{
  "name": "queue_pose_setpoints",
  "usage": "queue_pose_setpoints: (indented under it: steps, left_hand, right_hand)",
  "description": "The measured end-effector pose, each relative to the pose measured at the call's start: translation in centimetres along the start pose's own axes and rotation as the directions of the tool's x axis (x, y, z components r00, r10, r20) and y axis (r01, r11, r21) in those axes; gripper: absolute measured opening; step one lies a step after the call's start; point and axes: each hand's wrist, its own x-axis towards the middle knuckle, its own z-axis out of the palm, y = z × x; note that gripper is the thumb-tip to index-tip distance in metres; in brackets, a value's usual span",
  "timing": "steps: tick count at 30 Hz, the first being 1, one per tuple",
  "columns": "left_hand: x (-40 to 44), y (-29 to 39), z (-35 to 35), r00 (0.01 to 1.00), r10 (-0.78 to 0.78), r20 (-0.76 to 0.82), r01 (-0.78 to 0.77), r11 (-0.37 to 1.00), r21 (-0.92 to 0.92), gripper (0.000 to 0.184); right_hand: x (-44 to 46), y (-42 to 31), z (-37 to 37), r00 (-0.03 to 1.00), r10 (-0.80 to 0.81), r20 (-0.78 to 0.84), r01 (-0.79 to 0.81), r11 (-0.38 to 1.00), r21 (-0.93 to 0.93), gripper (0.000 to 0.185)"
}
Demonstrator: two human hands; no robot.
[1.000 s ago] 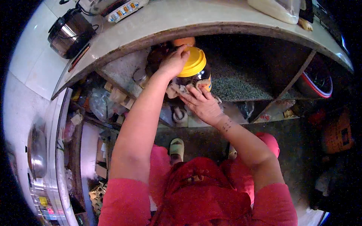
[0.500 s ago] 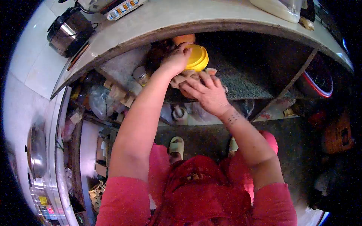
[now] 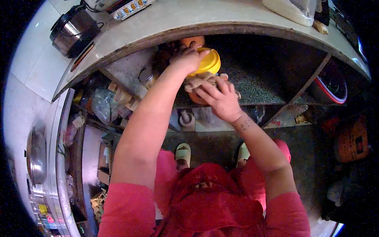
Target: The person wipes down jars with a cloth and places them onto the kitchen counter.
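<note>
On the shelf under the counter | left hand: thumb outstretched onto jar, grip unclear | right hand: fingers slightly spread, holding crumpled beige cloth against jar | jar: round yellow lid, body mostly hidden

Tiling: glossy white tiles, left
Worktop: pale, glossy, rough-edged slab
Shelving: dark speckled board, grey partition panel
Ground: dull dark-grey floor
Light: brighter left, heavily shadowed right
</note>
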Motion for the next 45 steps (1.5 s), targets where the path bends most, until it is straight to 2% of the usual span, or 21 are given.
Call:
queue_pose_setpoints:
  steps: [1,3,6,7,10,15,20,23,26,27,29,32,33,35,36,37,38,40,42,44,45]
  left_hand:
    - [2.1,-1.4,1.9,0.999,0.051,0.008,-0.052,0.996,0.079,0.067]
    - [2.8,-1.4,2.5,0.998,0.052,0.036,-0.056,0.990,0.131,0.068]
    - [0.9,1.4,0.0,0.995,-0.066,0.074,0.058,0.993,0.104,0.071]
    - [0.6,1.7,-0.5,0.993,-0.084,0.081,0.073,0.990,0.124,0.072]
    - [-0.5,2.3,-1.6,0.989,-0.120,0.085,0.108,0.984,0.139,0.075]
    - [-0.3,2.1,-0.7,0.993,-0.115,0.039,0.109,0.987,0.120,0.071]
    - [-1.1,2.6,-1.2,0.993,-0.113,0.025,0.108,0.984,0.143,0.071]
    - [-0.8,2.7,-1.7,0.983,-0.135,0.121,0.121,0.986,0.118,0.068]
    - [0.0,2.0,0.4,0.986,-0.164,0.003,0.162,0.975,0.154,0.062]
    - [-0.1,1.9,0.7,0.993,-0.115,-0.018,0.116,0.984,0.131,0.061]
    - [-0.3,1.7,0.8,0.997,-0.017,-0.075,0.023,0.996,0.086,0.057]
    - [1.9,-0.2,3.2,0.991,0.122,0.058,-0.113,0.984,-0.141,0.053]
    - [3.2,-1.0,4.6,0.986,0.167,-0.026,-0.167,0.986,-0.015,0.051]
    - [3.8,-1.8,5.0,0.985,0.163,-0.060,-0.169,0.981,-0.101,0.050]
    - [3.7,-2.1,5.1,0.985,0.159,-0.070,-0.167,0.977,-0.136,0.050]
    - [3.0,-1.5,4.1,0.992,0.128,-0.004,-0.127,0.985,-0.120,0.052]
    - [3.2,-1.8,4.7,0.991,0.134,-0.031,-0.136,0.983,-0.127,0.051]
    - [4.0,-2.2,5.6,0.990,0.129,-0.059,-0.138,0.975,-0.172,0.051]
    - [3.8,-1.9,5.2,0.994,0.099,-0.051,-0.109,0.960,-0.258,0.051]
    - [0.1,0.8,1.0,1.000,0.002,0.029,0.009,0.928,-0.373,0.051]
    - [0.7,0.2,1.9,1.000,0.010,0.007,-0.007,0.939,-0.343,0.050]
  right_hand:
    - [0.7,-0.9,0.1,1.000,0.000,0.013,0.000,0.998,-0.060,0.044]
    - [1.9,-2.7,0.3,0.999,0.005,0.040,0.002,0.984,-0.179,0.043]
    - [2.6,-4.5,1.2,0.993,0.026,0.113,0.008,0.958,-0.288,0.042]
    - [2.7,-4.8,1.3,0.994,0.022,0.105,0.009,0.958,-0.285,0.041]
    - [1.7,-4.8,1.2,0.971,-0.062,0.230,0.116,0.967,-0.228,0.038]
    - [-0.8,-1.7,-0.2,0.982,-0.077,0.174,0.102,0.985,-0.139,0.047]
    - [-2.1,1.1,-1.1,0.985,-0.117,0.127,0.121,0.992,-0.029,0.045]
    - [-2.4,2.5,-0.9,0.983,-0.133,0.124,0.130,0.991,0.035,0.041]
    - [-1.6,2.9,-1.7,0.983,-0.158,0.099,0.152,0.987,0.057,0.036]
    - [-1.5,2.9,-2.2,0.988,-0.142,0.060,0.136,0.986,0.092,0.033]
    - [-1.3,2.8,-2.6,0.989,-0.090,0.115,0.081,0.993,0.081,0.031]
    - [-1.0,2.4,-4.5,0.990,-0.013,0.140,0.004,0.998,0.064,0.034]
    - [-0.7,2.3,-5.1,0.990,0.005,0.139,-0.014,0.998,0.060,0.036]
    - [-1.0,2.3,-4.8,0.975,0.159,0.158,-0.169,0.984,0.054,0.041]
    - [-1.8,2.5,-4.1,0.957,0.239,0.166,-0.251,0.966,0.058,0.044]
    - [-3.0,2.8,-3.2,0.934,0.317,0.164,-0.337,0.934,0.119,0.054]
    - [-4.5,3.0,-1.5,0.893,0.418,0.165,-0.448,0.855,0.262,0.054]
    - [-6.7,3.5,1.2,0.777,0.599,0.194,-0.599,0.608,0.522,0.055]
    - [-6.4,3.5,2.3,0.709,0.678,0.193,-0.611,0.455,0.647,0.054]
    - [-4.8,3.2,2.4,0.606,0.760,0.232,-0.606,0.253,0.754,0.055]
    - [-3.9,2.7,2.0,0.631,0.765,0.127,-0.500,0.276,0.821,0.058]
